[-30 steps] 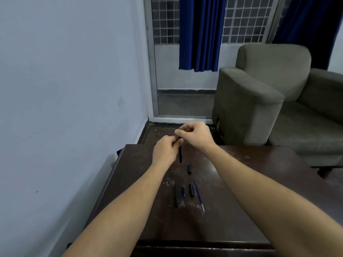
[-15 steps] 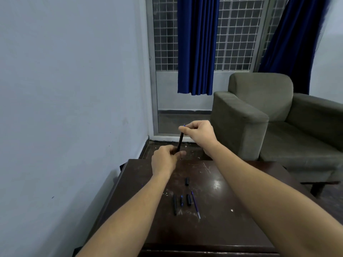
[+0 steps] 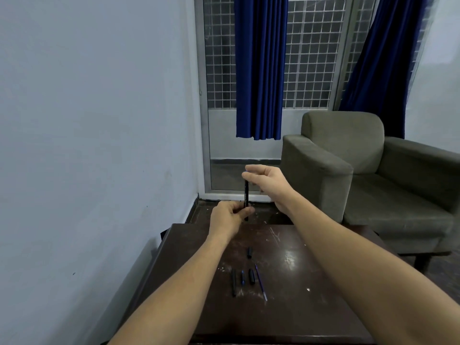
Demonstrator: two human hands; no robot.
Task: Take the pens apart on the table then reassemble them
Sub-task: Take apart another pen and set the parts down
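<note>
Pen barrel (image 3: 234, 282), blue piece (image 3: 242, 278), cap (image 3: 252, 276) and refill (image 3: 260, 282) lie nearest us in a short row on the table (image 3: 311, 307), between our forearms. The black barrel is at the 9 o'clock end and the thin refill, slanting a little, at the 3 o'clock end. As far as we can see, none touches its neighbour. At 12 o'clock from that row, and apart from it, a far cap (image 3: 249, 252) lies alone on the scuffed dark top. Beyond the table's far edge we hold the pen (image 3: 246, 195) in the air, nearly upright, over the floor. Our left hand (image 3: 227, 217) curls round its lower end, with a short black stub showing under the fingers. Our right hand (image 3: 268, 180) reaches in from 3 o'clock, and its thumb and forefinger pinch the pen's top end, where a speck of blue shows. The other fingers of that hand hang loosely curled. A pale wall (image 3: 99, 120) runs along our 9 o'clock side. At 2 o'clock stands a grey-green armchair (image 3: 348, 150), just beside the table's far corner. At 12 o'clock, farthest off, a blue curtain (image 3: 260, 70) hangs before a window grille (image 3: 311, 58), and a second curtain (image 3: 378, 70) hangs at 1 o'clock behind the armchair.
</note>
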